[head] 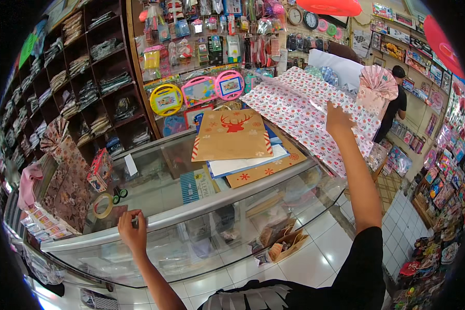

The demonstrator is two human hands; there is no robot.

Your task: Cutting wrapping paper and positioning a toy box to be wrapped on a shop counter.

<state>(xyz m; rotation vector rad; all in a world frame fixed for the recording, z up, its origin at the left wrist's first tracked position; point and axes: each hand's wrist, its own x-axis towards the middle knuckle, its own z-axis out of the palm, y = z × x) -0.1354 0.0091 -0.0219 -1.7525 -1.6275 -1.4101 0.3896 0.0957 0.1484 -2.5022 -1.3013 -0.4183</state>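
Note:
My right hand (339,121) reaches over white flower-print wrapping paper (294,101) at the counter's right end, its index finger extended over the sheet. I cannot tell whether it presses on the paper. My left hand (133,231) rests, fingers loosely bent, on the metal edge of the glass display counter (232,195). Near it lie a roll of clear tape (103,205) and green-and-black scissors (119,194). Between my hands, a brown paper bag with a red reindeer (232,135) lies on a white-and-blue bag (248,161) and a snowflake-print brown bag (269,170).
A floral fan-topped package (68,178) and a small red box (100,169) stand at the counter's left end. Another pink fan-topped package (376,91) is behind the wrapping paper. A person in black (398,100) stands far right. An open brown paper bag (290,248) sits low, near the glass front.

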